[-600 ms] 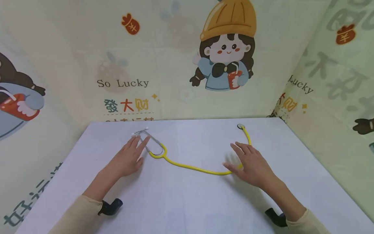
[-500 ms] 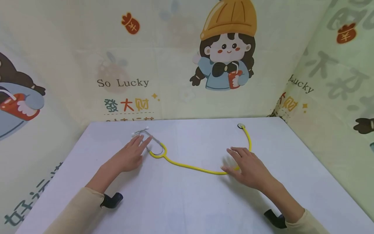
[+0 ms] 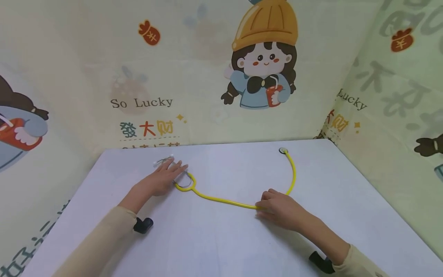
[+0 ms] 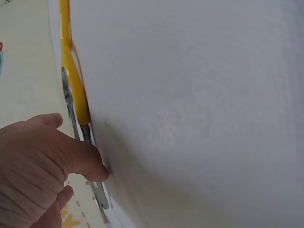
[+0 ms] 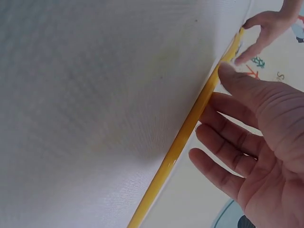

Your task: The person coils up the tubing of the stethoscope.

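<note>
A stethoscope with yellow tubing (image 3: 221, 200) lies across the white table, its chest piece (image 3: 283, 151) at the back right. My left hand (image 3: 162, 181) is over the metal ear tubes, fingers extended, hiding part of them; the white eartips (image 3: 155, 164) show beyond it. In the left wrist view the thumb (image 4: 92, 164) overlaps the metal tube just past the yellow fork (image 4: 76, 90). My right hand (image 3: 282, 209) is at the bend of the tubing. The right wrist view has its thumb and loosely bent fingers (image 5: 223, 171) right beside the tubing (image 5: 175, 147), not closed round it.
The white table (image 3: 207, 246) ends at a back wall (image 3: 204, 115) of printed cloth, with more cloth along both sides. A black wrist mount (image 3: 143, 225) sticks out by the left sleeve, another mount (image 3: 321, 262) by the right.
My left hand has moved a little forward and right over the ear tubes. The right hand has come down and left to the tubing, its fingers drawing in. The head view has shifted slightly.
</note>
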Demonstrator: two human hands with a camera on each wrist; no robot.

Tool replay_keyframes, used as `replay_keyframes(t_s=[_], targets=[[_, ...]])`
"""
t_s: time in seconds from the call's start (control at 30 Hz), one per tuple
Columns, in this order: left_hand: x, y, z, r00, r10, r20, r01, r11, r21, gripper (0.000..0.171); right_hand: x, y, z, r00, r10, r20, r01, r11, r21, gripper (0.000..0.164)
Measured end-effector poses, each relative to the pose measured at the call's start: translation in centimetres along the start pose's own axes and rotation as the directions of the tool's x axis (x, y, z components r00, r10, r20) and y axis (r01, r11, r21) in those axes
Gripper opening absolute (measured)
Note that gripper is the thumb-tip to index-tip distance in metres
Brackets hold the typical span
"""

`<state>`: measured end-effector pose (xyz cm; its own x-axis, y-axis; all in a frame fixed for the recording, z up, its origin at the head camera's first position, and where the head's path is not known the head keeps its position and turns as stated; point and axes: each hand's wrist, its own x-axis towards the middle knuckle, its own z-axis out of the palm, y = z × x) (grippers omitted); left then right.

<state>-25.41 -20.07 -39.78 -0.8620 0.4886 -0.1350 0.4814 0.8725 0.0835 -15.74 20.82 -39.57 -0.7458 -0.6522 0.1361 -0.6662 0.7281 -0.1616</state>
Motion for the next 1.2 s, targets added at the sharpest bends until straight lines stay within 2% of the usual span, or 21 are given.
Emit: replay_keyframes(t_s=[0.13,0.33,0.43,0.6,0.73,0.8,1.07,1.2], targets=[[0.6,0.1,0.3,1.000,-0.015,0.019,0.015,0.999,0.034,0.062,0.0,0.1,0.1,1.000,-0.014,-0.004,0.013,1.000,-0.011,0.016],[0.5,0.0,0.0,0.999,0.003,-0.039,0.001,0.994,0.106,0.055,0.2,0.2,0.0,0.999,-0.020,-0.033,0.019,0.999,-0.038,0.010],[0.2,-0.2,0.0,0.999,0.012,-0.044,-0.006,0.991,0.131,0.052,0.4,0.1,-0.1,0.999,-0.008,-0.035,0.006,0.999,-0.050,0.009],[-0.5,-0.8,0.2,1.000,0.005,-0.024,-0.002,0.991,0.135,0.047,0.4,0.1,0.0,0.999,0.009,-0.039,-0.013,0.996,-0.091,0.009],[-0.9,-1.2,0.3,1.000,-0.010,0.004,0.009,0.995,0.103,0.042,0.0,0.2,0.0,0.996,0.065,-0.060,-0.071,0.991,-0.114,0.011],[-1.0,-1.4,0.4,1.000,-0.007,-0.003,0.007,0.996,0.089,0.040,-0.2,0.2,-0.1,0.993,0.095,-0.075,-0.103,0.989,-0.110,0.013],[-2.6,-1.6,1.2,0.992,0.097,-0.085,-0.088,0.990,0.108,0.049,-0.6,0.4,-0.7,0.985,0.149,-0.092,-0.156,0.985,-0.079,0.014],[-3.0,-1.5,1.5,0.987,0.122,-0.102,-0.107,0.984,0.144,0.042,-0.7,0.7,-0.9,0.980,0.166,-0.114,-0.174,0.982,-0.070,0.015]])
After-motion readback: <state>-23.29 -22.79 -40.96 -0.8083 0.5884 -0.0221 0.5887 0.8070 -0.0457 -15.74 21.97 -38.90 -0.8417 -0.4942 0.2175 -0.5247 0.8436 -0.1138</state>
